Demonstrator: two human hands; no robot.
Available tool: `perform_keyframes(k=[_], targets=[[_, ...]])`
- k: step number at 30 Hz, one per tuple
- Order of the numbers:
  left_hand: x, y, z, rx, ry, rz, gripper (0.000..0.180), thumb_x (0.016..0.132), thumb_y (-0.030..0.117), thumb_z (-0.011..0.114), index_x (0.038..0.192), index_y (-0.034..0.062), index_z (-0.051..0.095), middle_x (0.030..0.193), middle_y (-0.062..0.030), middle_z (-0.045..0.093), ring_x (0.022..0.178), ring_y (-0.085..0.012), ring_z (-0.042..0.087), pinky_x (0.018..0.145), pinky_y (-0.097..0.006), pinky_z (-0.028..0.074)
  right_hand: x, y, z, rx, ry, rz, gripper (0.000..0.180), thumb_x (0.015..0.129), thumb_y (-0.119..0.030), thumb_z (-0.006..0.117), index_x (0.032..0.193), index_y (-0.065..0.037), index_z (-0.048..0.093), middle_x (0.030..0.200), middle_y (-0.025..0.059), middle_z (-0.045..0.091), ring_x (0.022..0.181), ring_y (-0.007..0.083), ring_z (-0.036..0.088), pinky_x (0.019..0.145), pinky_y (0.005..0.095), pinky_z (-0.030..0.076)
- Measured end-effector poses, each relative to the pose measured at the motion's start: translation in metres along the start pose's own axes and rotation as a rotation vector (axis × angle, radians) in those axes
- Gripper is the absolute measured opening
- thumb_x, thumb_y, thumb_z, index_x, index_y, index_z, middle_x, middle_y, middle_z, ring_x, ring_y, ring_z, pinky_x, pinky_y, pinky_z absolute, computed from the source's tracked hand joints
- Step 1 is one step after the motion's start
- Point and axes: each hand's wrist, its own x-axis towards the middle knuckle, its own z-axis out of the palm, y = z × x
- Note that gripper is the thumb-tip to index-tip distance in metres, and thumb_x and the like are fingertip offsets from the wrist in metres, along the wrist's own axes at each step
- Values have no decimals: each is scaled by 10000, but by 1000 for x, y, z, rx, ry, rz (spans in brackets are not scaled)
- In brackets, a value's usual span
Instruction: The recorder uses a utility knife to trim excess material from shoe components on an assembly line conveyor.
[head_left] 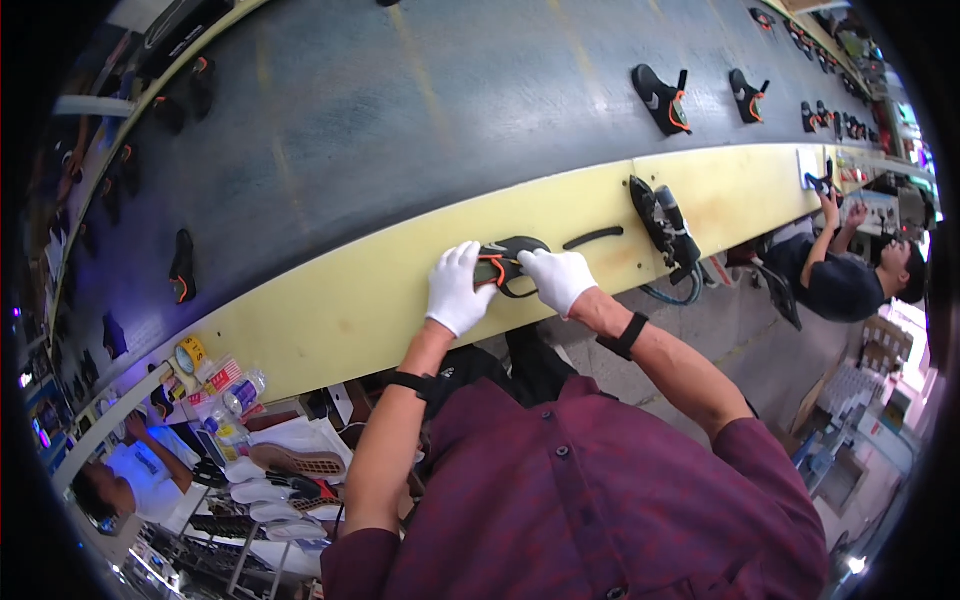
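A black shoe with orange trim (518, 245) lies on the pale yellow bench ledge in front of me. My left hand (460, 290), in a white glove, is closed around its orange-trimmed end. With the fingertips of my right hand (562, 280), also gloved in white, I pinch the shoe's upper near its opening; whether a strap or lace is between them is hidden. A thin black loop (520, 292) hangs from the shoe's near side. Just right of the shoe, a curved black strip (593, 238) rests on the ledge.
A black elongated object (664, 225) with a hose lies across the ledge farther right. Beyond the ledge, a dark belt (400, 110) carries several shoes, including a black one (660, 100). Rolls of tape and bottles (240, 395) crowd the left end. Co-workers sit at both sides.
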Motion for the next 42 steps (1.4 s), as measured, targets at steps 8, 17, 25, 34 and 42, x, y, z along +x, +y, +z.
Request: perform_keyframes(k=[8, 17, 25, 34, 42], targets=[[43, -30, -5, -350, -242, -112, 289, 983, 287, 757, 1111, 33, 803, 1106, -166, 796, 1087, -330, 735, 1004, -438, 553, 11, 15, -4, 34, -17, -50, 109, 956, -90, 610, 1054, -100, 654, 994, 141, 745, 889, 390, 762, 734, 505, 608], [44, -30, 6, -341, -200, -95, 252, 1012, 237, 736, 1131, 21, 789, 1128, -163, 784, 1045, -303, 743, 950, -411, 570, 5, 22, 4, 84, 84, -66, 110, 948, -100, 629, 1046, -108, 677, 949, 139, 740, 855, 375, 756, 716, 489, 599], [37, -29, 13, -272, -156, -76, 244, 998, 249, 735, 1175, 86, 775, 1206, -131, 757, 1149, -344, 678, 1032, -450, 520, 19, 29, -23, 283, -178, 41, 155, 1042, -215, 628, 1046, -103, 735, 840, 161, 763, 709, 374, 756, 706, 471, 601], [33, -30, 16, -338, -116, -107, 214, 970, 251, 755, 1140, 124, 793, 1184, -101, 766, 1137, -333, 673, 1029, -451, 515, 52, 59, 0, 302, -187, -121, 231, 1029, -298, 674, 1060, -95, 781, 876, 185, 763, 810, 406, 749, 768, 493, 581], [34, -24, 14, -320, -146, -141, 231, 990, 177, 714, 1169, 49, 782, 1200, -138, 754, 1154, -311, 674, 1055, -420, 511, 7, 30, -38, 231, -236, 89, 204, 1044, -254, 641, 1073, -96, 766, 699, 119, 732, 750, 350, 771, 729, 480, 595]])
